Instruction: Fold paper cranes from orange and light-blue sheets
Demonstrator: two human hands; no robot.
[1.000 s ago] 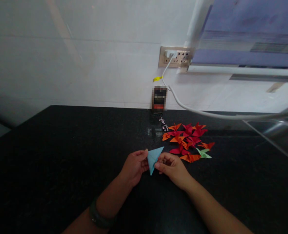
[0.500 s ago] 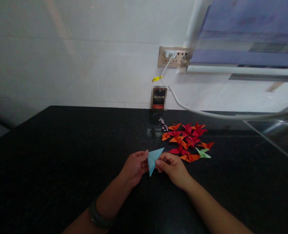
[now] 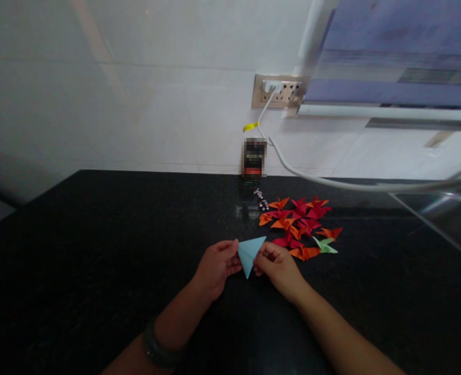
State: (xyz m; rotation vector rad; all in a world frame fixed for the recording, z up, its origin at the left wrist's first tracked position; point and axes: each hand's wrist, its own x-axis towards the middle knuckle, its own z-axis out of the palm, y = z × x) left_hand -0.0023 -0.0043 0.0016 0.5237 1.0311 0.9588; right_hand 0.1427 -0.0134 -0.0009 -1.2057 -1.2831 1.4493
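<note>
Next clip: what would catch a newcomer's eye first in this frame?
The light blue paper triangle, pinched between the left hand and the right hand over the black counter, stands out most. Just beyond the right hand lies a bright heap of red and orange folded paper shapes, with one green piece at its near edge.

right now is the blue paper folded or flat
Folded: the blue paper is a triangle with a crease, pinched between left hand and right hand.
</note>
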